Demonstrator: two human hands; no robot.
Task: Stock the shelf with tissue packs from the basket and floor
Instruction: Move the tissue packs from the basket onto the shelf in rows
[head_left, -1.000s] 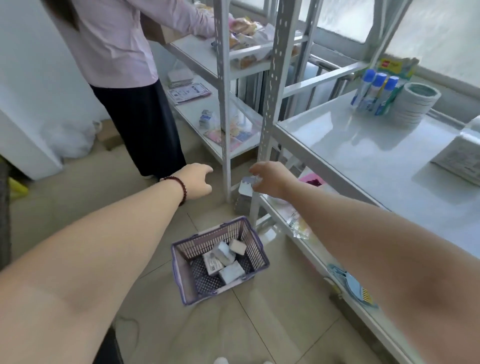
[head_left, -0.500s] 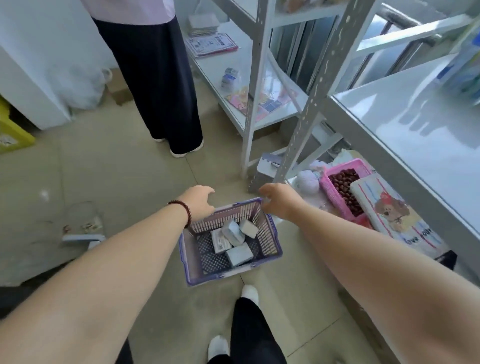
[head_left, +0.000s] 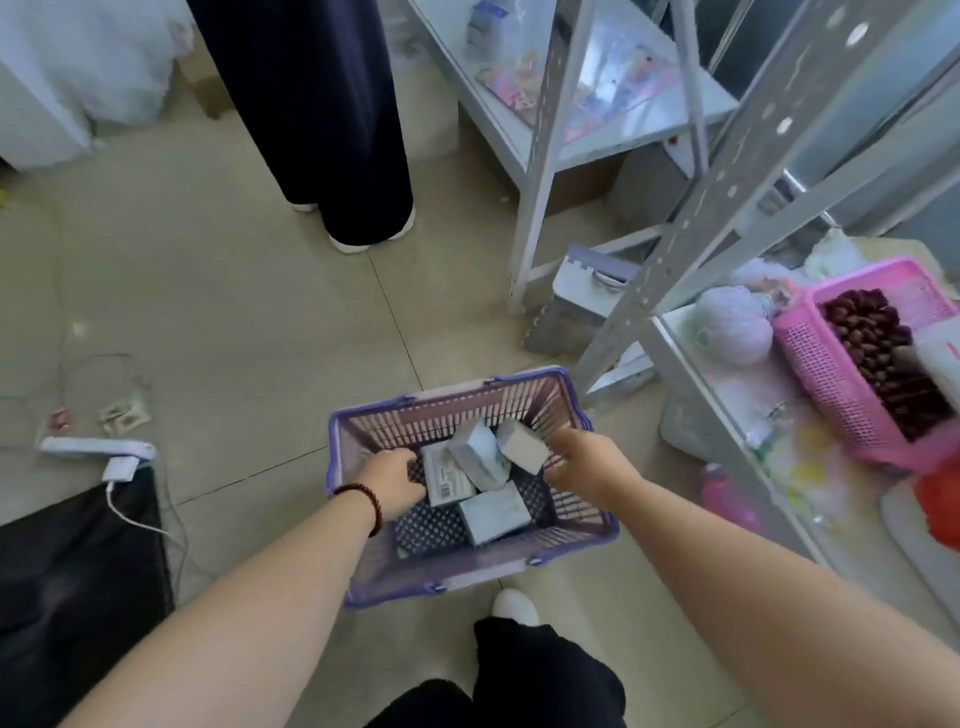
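Observation:
A purple slatted basket (head_left: 459, 393) stands on the floor in front of my feet. Several pale blue-grey tissue packs lie in it: one tilted upright (head_left: 480, 454), one grey-faced (head_left: 521, 447), one flat with a label (head_left: 445, 475), one near the front (head_left: 493, 512). My left hand (head_left: 389, 480), with a bead bracelet on the wrist, is inside the basket, fingers curled down against the flat pack's left edge. My right hand (head_left: 584, 462) reaches in from the right, fingertips at the grey-faced pack. The backs of both hands hide the grip.
The low white shelf (head_left: 691, 374) on the right carries a pink basket (head_left: 831, 400) of dark fruit and a pale ball (head_left: 727, 332). A perforated metal post (head_left: 696, 234) rises beside the purple basket. Another person's dark trouser legs (head_left: 322, 104) stand ahead. A power strip (head_left: 98, 447) lies at left.
My head has tipped further down and the basket looms closer. Both hands have dropped from the basket's far rim to the packs inside it.

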